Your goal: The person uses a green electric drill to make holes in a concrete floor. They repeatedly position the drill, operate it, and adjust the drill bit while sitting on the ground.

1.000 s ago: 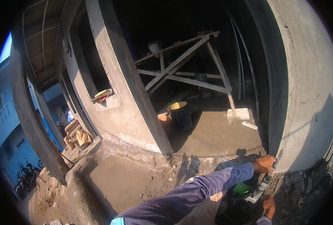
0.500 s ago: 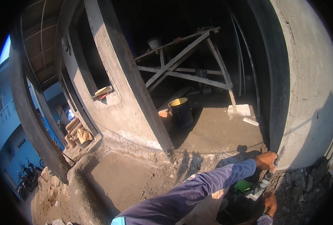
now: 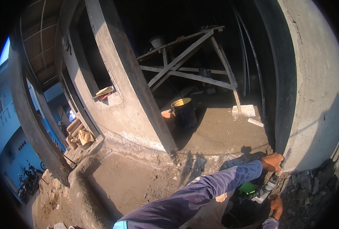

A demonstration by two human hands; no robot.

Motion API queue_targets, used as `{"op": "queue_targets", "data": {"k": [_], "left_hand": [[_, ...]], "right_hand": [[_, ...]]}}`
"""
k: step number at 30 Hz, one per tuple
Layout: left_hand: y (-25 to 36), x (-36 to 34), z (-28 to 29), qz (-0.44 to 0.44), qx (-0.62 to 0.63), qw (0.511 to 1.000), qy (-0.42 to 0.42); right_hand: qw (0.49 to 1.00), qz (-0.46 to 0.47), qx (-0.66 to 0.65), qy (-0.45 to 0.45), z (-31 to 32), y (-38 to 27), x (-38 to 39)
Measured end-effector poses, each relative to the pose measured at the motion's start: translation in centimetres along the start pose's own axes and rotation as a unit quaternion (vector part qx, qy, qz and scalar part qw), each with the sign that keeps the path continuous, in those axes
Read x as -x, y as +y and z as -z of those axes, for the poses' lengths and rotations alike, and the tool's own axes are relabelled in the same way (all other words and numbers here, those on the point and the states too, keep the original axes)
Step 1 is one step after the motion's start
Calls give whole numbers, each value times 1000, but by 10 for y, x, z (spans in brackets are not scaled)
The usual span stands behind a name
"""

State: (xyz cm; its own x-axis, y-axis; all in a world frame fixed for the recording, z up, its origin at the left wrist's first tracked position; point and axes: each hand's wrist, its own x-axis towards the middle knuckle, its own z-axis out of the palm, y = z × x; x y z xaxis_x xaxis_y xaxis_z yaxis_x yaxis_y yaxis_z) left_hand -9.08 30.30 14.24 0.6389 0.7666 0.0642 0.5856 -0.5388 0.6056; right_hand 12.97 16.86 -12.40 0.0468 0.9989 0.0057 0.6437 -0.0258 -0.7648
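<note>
My left arm reaches across to the right, and my left hand (image 3: 272,162) is closed at the foot of the pale plastered wall (image 3: 314,114). In its fingers is a thin, greyish, blade-like tool (image 3: 287,159), pointing up along the wall's edge; its kind is unclear. Just below that hand lies a whitish-grey object (image 3: 269,186), with a bright green piece (image 3: 248,188) beside it. Lower down, my right hand (image 3: 276,207) has its fingers curled, close to the whitish object. What it grips, if anything, is hidden.
Broken dark rubble (image 3: 311,189) lies at the wall's base. Through the opening stand a black bucket with a yellow inside (image 3: 184,116) and a wooden trestle (image 3: 200,80). A concrete post (image 3: 129,76) rises left of the opening. A raised rough kerb (image 3: 83,194) borders the ground at left.
The view has shifted very slightly. Both hands stay almost where they were, the left one still holding the thin tool by the wall.
</note>
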Motion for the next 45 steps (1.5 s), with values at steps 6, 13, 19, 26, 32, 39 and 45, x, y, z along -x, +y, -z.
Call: {"op": "queue_targets", "data": {"k": [6,13,19,26,32,39,45], "left_hand": [[11,-1,3,-11,1,1000,-21],[8,8,4,-1,-5,1000,-17],[13,3,9,-2,-13,999,-33],[1,2,15,-15,8,996,-86],[4,-1,15,-16,-22,994,-108],[10,1,17,-28,-44,992,-114],[23,5,26,-24,-54,991,-119]], "right_hand": [[999,-30,-35,-13,0,14,-8],[999,-23,20,-43,12,-15,0],[996,-47,6,-71,21,-21,-7],[995,-56,51,-67,18,-31,-5],[991,-69,-7,-111,37,-65,5],[986,-36,-66,-148,42,-103,26],[982,-32,-106,-154,45,-120,45]]}}
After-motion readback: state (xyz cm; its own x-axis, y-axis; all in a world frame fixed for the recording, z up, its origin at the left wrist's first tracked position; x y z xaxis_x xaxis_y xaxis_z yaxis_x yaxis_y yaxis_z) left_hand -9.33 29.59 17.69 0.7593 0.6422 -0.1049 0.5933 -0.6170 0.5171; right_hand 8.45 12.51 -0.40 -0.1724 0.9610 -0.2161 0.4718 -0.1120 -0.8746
